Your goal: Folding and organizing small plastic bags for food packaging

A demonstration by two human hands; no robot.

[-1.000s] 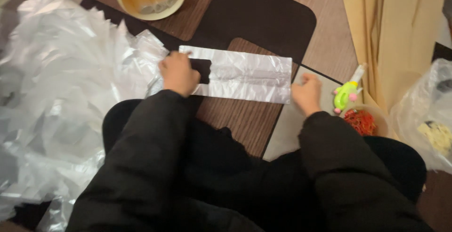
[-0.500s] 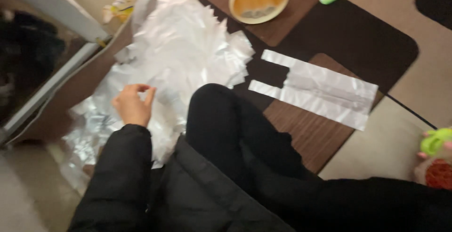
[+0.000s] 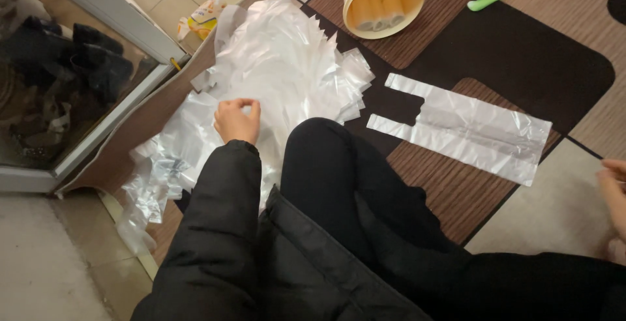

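Your left hand [image 3: 236, 120] is pinching the plastic bag pile [image 3: 287, 67] at the rug's [image 3: 521, 54] left edge, fingers together; your right hand [image 3: 614, 194] is hovering at the right edge, grip unclear.

Knee [image 3: 326, 158] between bag pile [image 3: 280, 67], flat bag [image 3: 469, 125]

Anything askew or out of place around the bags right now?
Nothing damaged or spilled. The heap of clear plastic bags under the left hand is loosely fanned, while one flattened bag lies apart on the rug.
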